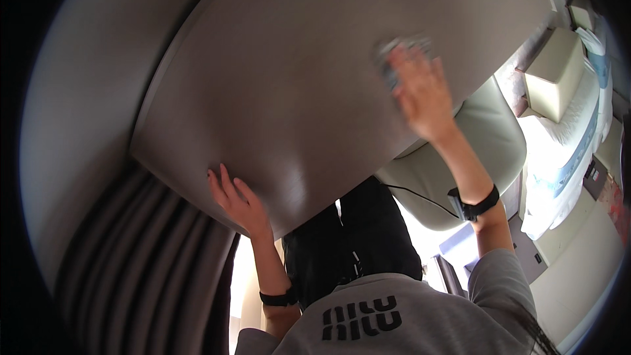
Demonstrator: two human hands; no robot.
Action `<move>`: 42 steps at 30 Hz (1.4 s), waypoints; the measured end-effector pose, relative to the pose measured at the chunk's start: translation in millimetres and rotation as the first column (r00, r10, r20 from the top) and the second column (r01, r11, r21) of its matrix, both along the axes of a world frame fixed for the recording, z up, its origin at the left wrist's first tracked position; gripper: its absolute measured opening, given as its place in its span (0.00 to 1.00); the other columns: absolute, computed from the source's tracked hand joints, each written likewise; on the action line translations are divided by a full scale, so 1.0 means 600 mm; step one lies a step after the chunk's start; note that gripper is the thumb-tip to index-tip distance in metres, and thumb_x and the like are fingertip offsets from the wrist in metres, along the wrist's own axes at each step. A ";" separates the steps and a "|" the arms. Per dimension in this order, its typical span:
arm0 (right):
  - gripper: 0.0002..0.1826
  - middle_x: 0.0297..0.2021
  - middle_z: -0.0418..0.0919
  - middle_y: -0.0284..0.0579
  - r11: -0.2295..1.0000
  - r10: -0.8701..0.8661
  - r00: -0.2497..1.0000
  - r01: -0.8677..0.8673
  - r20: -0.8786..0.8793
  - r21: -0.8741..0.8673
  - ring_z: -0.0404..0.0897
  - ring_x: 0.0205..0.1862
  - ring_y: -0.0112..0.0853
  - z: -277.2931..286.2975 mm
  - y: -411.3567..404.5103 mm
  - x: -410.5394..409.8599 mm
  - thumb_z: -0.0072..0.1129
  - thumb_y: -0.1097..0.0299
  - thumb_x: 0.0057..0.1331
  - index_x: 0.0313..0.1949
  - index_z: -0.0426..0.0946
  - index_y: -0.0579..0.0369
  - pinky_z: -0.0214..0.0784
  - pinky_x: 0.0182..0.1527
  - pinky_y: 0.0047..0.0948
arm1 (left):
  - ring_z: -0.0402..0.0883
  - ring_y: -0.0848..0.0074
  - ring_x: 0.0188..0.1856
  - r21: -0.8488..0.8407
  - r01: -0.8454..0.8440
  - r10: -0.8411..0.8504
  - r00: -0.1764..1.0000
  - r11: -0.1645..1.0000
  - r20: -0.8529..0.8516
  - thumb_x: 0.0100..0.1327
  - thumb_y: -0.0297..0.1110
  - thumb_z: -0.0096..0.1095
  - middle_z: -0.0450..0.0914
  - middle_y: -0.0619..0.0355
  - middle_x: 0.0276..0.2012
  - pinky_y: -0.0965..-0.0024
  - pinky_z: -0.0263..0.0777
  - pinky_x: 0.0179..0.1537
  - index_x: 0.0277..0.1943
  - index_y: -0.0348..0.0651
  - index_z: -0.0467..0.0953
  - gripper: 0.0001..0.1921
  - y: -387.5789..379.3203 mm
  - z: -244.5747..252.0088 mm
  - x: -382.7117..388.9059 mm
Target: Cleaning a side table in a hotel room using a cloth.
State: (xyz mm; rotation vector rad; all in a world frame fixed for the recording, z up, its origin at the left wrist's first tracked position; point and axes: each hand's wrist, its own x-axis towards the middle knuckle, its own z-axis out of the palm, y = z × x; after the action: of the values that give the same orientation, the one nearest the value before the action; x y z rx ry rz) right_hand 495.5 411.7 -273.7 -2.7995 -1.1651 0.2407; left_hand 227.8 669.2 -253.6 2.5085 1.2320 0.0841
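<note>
A wide smooth table top (296, 69) fills the middle of the head view. My right hand (424, 91), blurred, presses a crumpled grey cloth (416, 45) onto its surface at the upper right; the cloth shows beneath and beyond my fingers. Near the table's edge at the lower left, my left hand (241, 204) rests on the top with its fingers spread and nothing in them. Each wrist wears a black band.
A pale padded chair (473, 143) stands against the table's right edge, with a thin black cable (419, 195) across it. A dark pleated curtain (143, 251) hangs at lower left. A bed with white bedding (557, 172) and a pale bedside cabinet (554, 74) lie at right.
</note>
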 end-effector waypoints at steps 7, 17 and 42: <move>0.28 0.69 0.60 0.41 0.868 -0.457 0.869 0.389 0.188 0.309 0.56 0.70 0.45 -0.055 0.145 0.049 0.41 0.60 0.69 0.67 0.60 0.49 0.45 0.68 0.57 | 0.65 0.57 0.66 -0.036 -0.147 0.152 0.948 0.988 0.278 0.74 0.31 0.40 0.65 0.45 0.65 0.61 0.57 0.65 0.65 0.33 0.64 0.20 0.010 0.024 -0.019; 0.28 0.68 0.61 0.26 0.806 0.553 0.805 -0.453 -0.214 0.381 0.56 0.70 0.24 -0.002 0.217 -0.336 0.52 0.59 0.63 0.64 0.67 0.41 0.42 0.71 0.39 | 0.65 0.60 0.66 -0.154 -0.268 0.309 0.844 0.951 0.438 0.74 0.29 0.38 0.66 0.44 0.65 0.64 0.56 0.66 0.65 0.29 0.63 0.21 0.086 0.034 -0.054; 0.30 0.67 0.63 0.29 0.936 0.281 0.953 -0.246 -0.116 0.251 0.60 0.68 0.30 -0.030 0.267 -0.197 0.53 0.62 0.62 0.65 0.66 0.41 0.48 0.68 0.50 | 0.67 0.64 0.66 -0.199 -0.242 0.305 0.854 0.950 0.422 0.75 0.32 0.38 0.68 0.47 0.64 0.65 0.57 0.66 0.66 0.33 0.61 0.21 0.113 0.022 -0.080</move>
State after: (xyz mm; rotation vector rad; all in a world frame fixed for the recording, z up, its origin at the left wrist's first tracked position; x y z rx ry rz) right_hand 377.5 571.7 -291.8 -2.3767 -1.4285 0.3065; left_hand 179.8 737.1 -240.7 2.0170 1.3265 0.5936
